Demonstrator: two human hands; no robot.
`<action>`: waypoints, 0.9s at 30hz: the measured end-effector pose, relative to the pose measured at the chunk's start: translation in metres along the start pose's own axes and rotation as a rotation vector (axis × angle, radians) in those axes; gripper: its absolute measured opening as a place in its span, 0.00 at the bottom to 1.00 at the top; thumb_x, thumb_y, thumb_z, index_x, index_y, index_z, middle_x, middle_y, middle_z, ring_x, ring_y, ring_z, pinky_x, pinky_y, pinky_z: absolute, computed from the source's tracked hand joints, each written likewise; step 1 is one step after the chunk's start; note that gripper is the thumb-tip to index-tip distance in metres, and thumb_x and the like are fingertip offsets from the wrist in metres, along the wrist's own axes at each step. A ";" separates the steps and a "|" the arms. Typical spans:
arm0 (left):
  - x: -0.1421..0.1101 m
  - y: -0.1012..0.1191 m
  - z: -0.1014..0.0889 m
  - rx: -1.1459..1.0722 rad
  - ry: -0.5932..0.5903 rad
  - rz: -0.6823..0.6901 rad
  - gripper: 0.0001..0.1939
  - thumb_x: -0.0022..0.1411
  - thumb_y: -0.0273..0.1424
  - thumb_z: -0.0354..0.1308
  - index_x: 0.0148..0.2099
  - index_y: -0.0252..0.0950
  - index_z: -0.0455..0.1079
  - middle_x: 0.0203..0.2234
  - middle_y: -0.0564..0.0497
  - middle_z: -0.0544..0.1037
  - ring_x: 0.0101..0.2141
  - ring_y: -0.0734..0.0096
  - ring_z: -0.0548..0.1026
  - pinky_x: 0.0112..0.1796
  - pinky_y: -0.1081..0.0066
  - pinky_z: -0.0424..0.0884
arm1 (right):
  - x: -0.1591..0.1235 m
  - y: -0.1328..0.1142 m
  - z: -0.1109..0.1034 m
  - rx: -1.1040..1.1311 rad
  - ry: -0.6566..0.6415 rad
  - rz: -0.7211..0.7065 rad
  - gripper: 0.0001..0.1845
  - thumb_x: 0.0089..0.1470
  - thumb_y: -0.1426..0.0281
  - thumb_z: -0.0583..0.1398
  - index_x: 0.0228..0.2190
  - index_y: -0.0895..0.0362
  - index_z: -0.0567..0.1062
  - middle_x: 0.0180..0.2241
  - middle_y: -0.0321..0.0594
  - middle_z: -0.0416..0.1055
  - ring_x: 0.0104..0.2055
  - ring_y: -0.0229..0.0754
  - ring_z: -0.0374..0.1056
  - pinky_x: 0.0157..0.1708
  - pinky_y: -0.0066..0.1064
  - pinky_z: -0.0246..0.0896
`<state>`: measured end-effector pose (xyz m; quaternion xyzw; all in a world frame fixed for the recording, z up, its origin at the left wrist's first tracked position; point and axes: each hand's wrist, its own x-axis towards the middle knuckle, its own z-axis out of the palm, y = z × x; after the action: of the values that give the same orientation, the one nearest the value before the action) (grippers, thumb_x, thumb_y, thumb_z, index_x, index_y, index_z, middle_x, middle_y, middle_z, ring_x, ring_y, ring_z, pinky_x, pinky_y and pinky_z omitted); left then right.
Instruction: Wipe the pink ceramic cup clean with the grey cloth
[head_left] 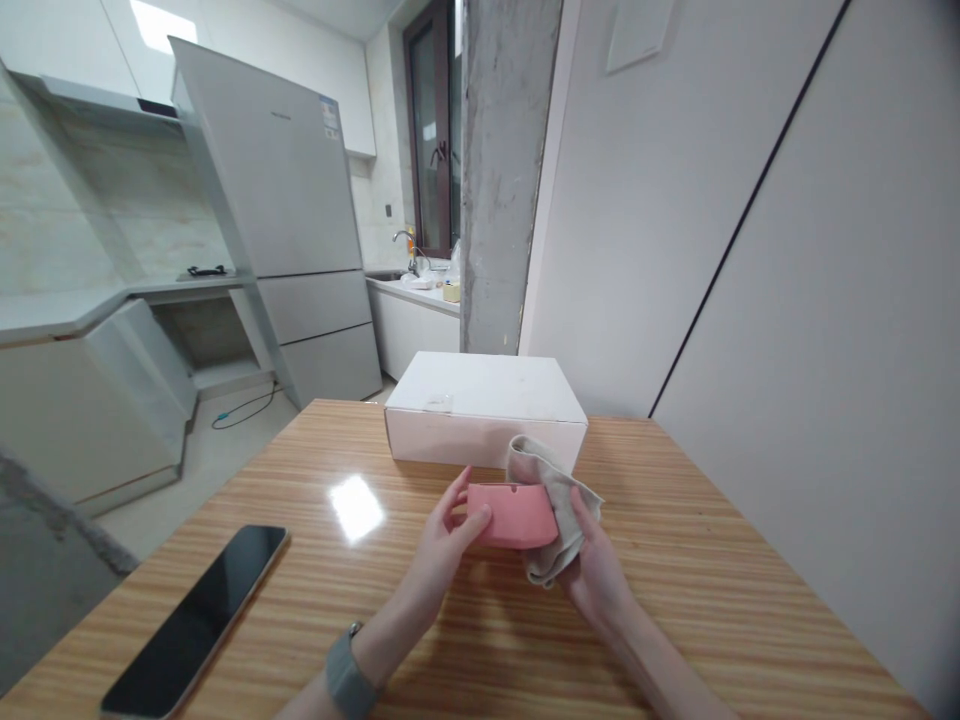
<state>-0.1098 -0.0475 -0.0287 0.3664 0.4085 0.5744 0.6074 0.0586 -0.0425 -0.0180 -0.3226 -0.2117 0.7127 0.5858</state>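
A small pink case (511, 516) with a notch in its top edge is held up over the table, in front of a white box. My left hand (450, 530) grips its left end, thumb on the near face and fingers behind. In my right hand (596, 565) is a crumpled grey cloth (551, 555), pressed around the case's right end. The thumb lies on the cloth; my other right fingers are mostly hidden behind it. What kind of case it is I cannot tell.
The white box (487, 390) stands at the far edge of the wood-grain table (675, 560). A black smartphone (199, 620) lies at the left. Beyond are a grey fridge (277, 180), a kitchen counter (52, 310) and a sink; a pale wall (810, 250) rises on the right.
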 end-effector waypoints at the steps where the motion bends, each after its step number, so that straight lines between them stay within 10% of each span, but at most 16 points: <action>1: 0.001 -0.001 0.000 0.010 0.015 0.008 0.43 0.46 0.40 0.69 0.63 0.36 0.59 0.48 0.40 0.73 0.44 0.59 0.73 0.45 0.64 0.68 | 0.000 0.000 -0.001 -0.005 -0.012 0.004 0.21 0.46 0.53 0.65 0.36 0.56 0.79 0.37 0.41 0.80 0.46 0.53 0.72 0.43 0.41 0.66; 9: -0.002 0.001 0.000 -0.175 -0.169 -0.118 0.41 0.49 0.38 0.68 0.63 0.36 0.57 0.51 0.39 0.72 0.50 0.57 0.71 0.51 0.62 0.64 | -0.003 0.005 0.002 -0.039 -0.052 0.015 0.24 0.45 0.50 0.64 0.36 0.55 0.80 0.36 0.42 0.80 0.47 0.54 0.71 0.46 0.41 0.64; 20: 0.003 0.002 -0.002 0.164 0.066 0.070 0.45 0.43 0.35 0.70 0.62 0.35 0.57 0.47 0.40 0.74 0.45 0.56 0.73 0.47 0.62 0.68 | -0.011 0.014 0.007 -0.079 -0.021 0.066 0.23 0.39 0.51 0.67 0.36 0.50 0.80 0.40 0.37 0.79 0.51 0.54 0.68 0.46 0.41 0.65; 27: 0.005 0.001 -0.005 -0.024 -0.020 -0.038 0.34 0.51 0.43 0.64 0.59 0.38 0.65 0.55 0.42 0.70 0.55 0.53 0.66 0.52 0.61 0.63 | -0.008 0.002 0.005 -0.047 0.020 0.025 0.23 0.39 0.51 0.67 0.36 0.50 0.80 0.39 0.36 0.79 0.48 0.53 0.71 0.42 0.38 0.67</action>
<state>-0.1149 -0.0425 -0.0300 0.3568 0.4024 0.5641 0.6265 0.0546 -0.0500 -0.0137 -0.3459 -0.2183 0.7115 0.5713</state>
